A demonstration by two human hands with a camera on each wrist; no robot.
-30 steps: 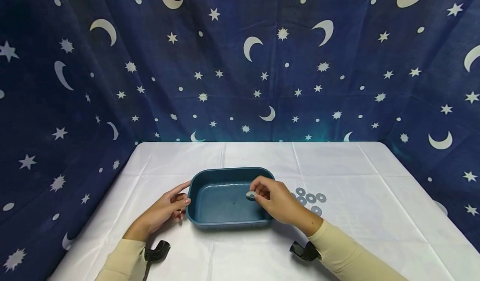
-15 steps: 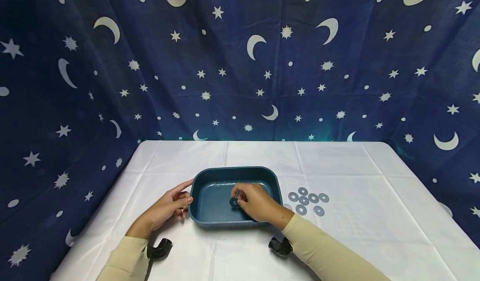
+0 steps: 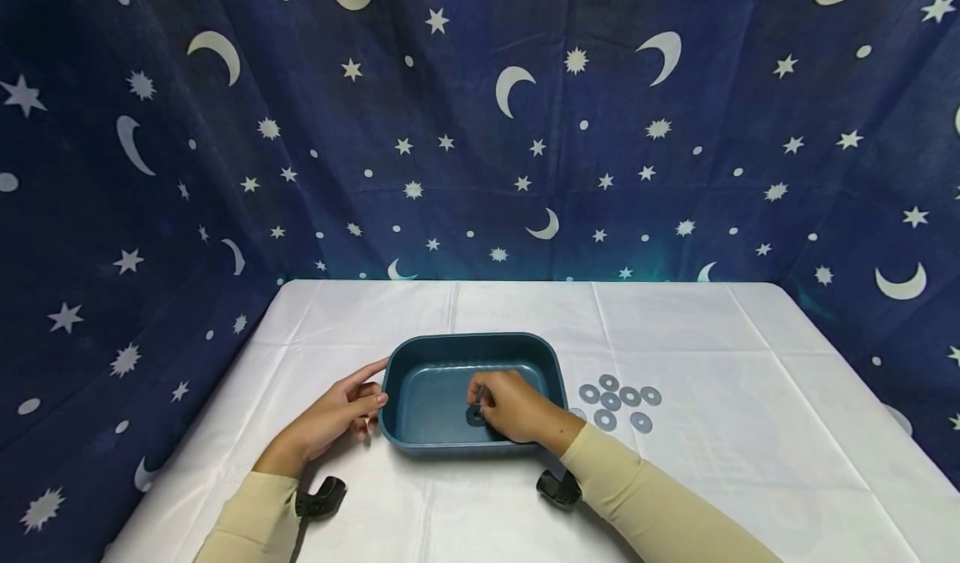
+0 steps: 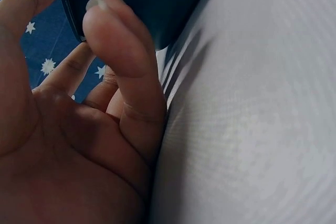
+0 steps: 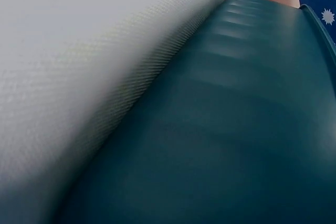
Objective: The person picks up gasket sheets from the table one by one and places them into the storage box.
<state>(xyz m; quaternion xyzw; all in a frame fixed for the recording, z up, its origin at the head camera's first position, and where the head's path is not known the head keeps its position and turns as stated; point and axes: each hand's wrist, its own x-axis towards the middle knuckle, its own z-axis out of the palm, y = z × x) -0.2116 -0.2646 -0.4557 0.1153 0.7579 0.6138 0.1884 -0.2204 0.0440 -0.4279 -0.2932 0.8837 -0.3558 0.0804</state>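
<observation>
A dark teal rectangular tub (image 3: 427,448) sits on the white table. My left hand (image 3: 330,417) is at its left end, index finger reaching along the end wall and thumb at the rim; in the left wrist view its fingers lie against the tub's outside. My right hand (image 3: 517,404) reaches down inside the tub, with curled fingers on a dark flat washer (image 3: 475,415) close to the floor. Its fingertips are partly hidden. In the right wrist view the tub's outer wall (image 5: 226,108) covers the right hand's fingers.
Several grey washers (image 3: 611,401) lie loosely grouped on the white table (image 3: 720,454), right of the tub. One is partly behind the tub's right side. A dark blue curtain (image 3: 450,87) with moons and stars stands behind and at both sides.
My right hand has carried the washer leftward and down, from above the tub's right side to near its floor. The left hand keeps its place at the tub's left end.
</observation>
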